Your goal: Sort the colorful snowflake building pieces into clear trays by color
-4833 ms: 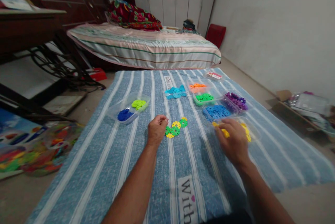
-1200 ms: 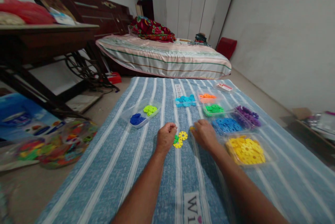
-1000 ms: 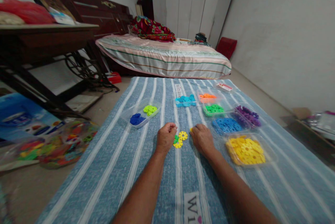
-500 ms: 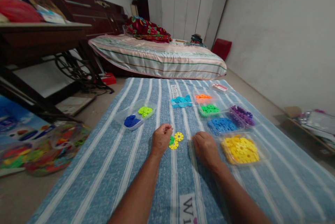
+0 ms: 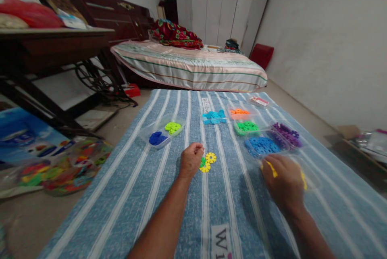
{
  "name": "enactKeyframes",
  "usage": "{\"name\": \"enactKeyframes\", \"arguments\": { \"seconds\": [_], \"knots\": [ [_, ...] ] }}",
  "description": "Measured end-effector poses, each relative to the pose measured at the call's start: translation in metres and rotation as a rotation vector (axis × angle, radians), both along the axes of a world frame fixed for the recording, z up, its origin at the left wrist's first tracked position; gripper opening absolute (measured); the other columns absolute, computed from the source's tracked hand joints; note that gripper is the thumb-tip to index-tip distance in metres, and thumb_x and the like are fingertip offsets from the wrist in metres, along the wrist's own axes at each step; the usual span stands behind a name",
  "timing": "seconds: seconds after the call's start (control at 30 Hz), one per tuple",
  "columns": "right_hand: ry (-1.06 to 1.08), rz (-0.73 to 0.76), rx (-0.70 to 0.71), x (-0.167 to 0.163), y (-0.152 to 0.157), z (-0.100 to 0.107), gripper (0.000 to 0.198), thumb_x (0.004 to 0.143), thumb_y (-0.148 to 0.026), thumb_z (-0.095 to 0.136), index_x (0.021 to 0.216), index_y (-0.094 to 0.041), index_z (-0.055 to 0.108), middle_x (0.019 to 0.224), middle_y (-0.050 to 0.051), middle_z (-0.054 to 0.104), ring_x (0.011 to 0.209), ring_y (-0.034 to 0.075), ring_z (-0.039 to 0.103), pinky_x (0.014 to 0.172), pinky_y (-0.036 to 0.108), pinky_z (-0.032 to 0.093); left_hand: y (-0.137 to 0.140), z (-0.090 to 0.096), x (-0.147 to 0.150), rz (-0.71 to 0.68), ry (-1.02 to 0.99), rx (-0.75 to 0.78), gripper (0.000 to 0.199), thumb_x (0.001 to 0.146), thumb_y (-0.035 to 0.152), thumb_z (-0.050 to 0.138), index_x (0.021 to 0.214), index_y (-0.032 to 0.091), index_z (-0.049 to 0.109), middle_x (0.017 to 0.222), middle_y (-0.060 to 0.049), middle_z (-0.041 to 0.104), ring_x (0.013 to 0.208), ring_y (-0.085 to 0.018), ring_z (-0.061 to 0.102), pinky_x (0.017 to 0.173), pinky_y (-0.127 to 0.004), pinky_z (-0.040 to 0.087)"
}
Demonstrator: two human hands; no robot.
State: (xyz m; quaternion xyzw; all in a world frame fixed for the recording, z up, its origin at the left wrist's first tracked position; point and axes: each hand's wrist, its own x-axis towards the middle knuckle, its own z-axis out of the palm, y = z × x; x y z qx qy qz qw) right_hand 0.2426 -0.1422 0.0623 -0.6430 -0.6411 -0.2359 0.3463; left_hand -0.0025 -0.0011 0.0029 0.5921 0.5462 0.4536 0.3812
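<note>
My left hand (image 5: 191, 161) is closed above the cloth, its fingers pinched at the edge of a small joined set of notched plastic flower discs. A green disc (image 5: 202, 162), partly hidden by the fingers, sits against yellow discs (image 5: 211, 157). Over at the right, my right hand (image 5: 279, 176) is on the clear box (image 5: 314, 178) of yellow discs. It covers most of them, and a yellow piece (image 5: 272, 168) shows by its fingers. Motion smears these fingers, so their hold is unclear.
Clear boxes hold blue discs (image 5: 261, 146), purple discs (image 5: 286, 134), green discs (image 5: 246, 126) and orange discs (image 5: 240, 113). Light-blue discs (image 5: 214, 117) lie farther back. A left box has dark-blue (image 5: 157, 138) and lime discs (image 5: 173, 128). A striped cloth (image 5: 169, 210) lies underneath.
My right hand has moved right, from beside the joined discs to over the box of yellow discs. My left hand stays by the joined discs. The view has shifted slightly.
</note>
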Motion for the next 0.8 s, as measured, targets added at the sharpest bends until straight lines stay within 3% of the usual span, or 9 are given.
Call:
{"name": "enactKeyframes", "arguments": {
  "seconds": [0.17,0.3,0.4,0.57,0.8],
  "knots": [
    [0.088,0.277,-0.254,-0.067,0.030,-0.016,0.016,0.090,-0.020,0.049,0.086,-0.021,0.065,0.097,0.008,0.065,0.094,0.021,0.058,0.084,0.033,0.046,-0.001,0.003,0.000,-0.001,-0.030,-0.028,0.010,0.071,0.028,0.055,0.076,0.021,0.062,0.071,0.000,0.068,0.069,-0.015,0.066,0.063,-0.024,0.051],
    [0.059,0.310,-0.522,-0.098,0.059,-0.022,0.013,0.085,-0.024,0.057,0.096,-0.022,0.064,0.102,0.008,0.063,0.102,0.023,0.054,0.087,0.032,0.043,-0.002,0.005,0.000,-0.014,-0.040,-0.028,0.010,0.072,0.029,0.056,0.076,0.021,0.062,0.070,0.001,0.068,0.067,-0.015,0.066,0.062,-0.024,0.050],
    [0.021,0.268,-0.603,-0.108,0.074,-0.027,0.017,0.085,-0.028,0.059,0.100,-0.022,0.063,0.106,0.008,0.062,0.108,0.025,0.051,0.090,0.034,0.040,-0.002,0.006,0.000,-0.013,-0.037,-0.034,0.011,0.072,0.029,0.057,0.077,0.021,0.062,0.070,0.001,0.067,0.066,-0.014,0.065,0.062,-0.023,0.050],
    [-0.012,0.260,-0.578,-0.111,0.076,-0.039,0.014,0.091,-0.028,0.053,0.098,-0.021,0.063,0.105,0.008,0.060,0.104,0.023,0.051,0.088,0.034,0.038,-0.002,0.006,0.001,-0.012,-0.027,-0.039,0.011,0.072,0.028,0.057,0.079,0.021,0.062,0.071,0.001,0.067,0.068,-0.014,0.065,0.064,-0.024,0.051],
    [0.041,0.330,-0.358,-0.107,0.072,-0.052,0.021,0.094,-0.020,0.045,0.083,-0.019,0.064,0.088,0.006,0.062,0.087,0.019,0.053,0.080,0.030,0.038,-0.002,0.006,0.001,-0.015,-0.032,-0.021,0.012,0.072,0.030,0.057,0.078,0.021,0.063,0.069,0.001,0.066,0.065,-0.014,0.064,0.062,-0.023,0.049]
  ]
}}
